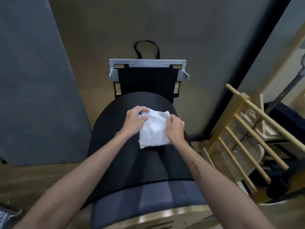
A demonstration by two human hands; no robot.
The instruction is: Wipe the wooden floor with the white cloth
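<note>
The crumpled white cloth (154,127) hangs unfolded above a black padded barrel (140,162).

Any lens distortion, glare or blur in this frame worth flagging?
Head view: strong wide-angle bowing at the edges; dim, flat light; white cloth, held by left hand and right hand, nearly blown out; slight softness overall; small glare on the metal band below.

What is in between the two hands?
In the head view, the white cloth lies between them. The left hand pinches its left edge and the right hand grips its right edge, above the black rounded pad.
</note>
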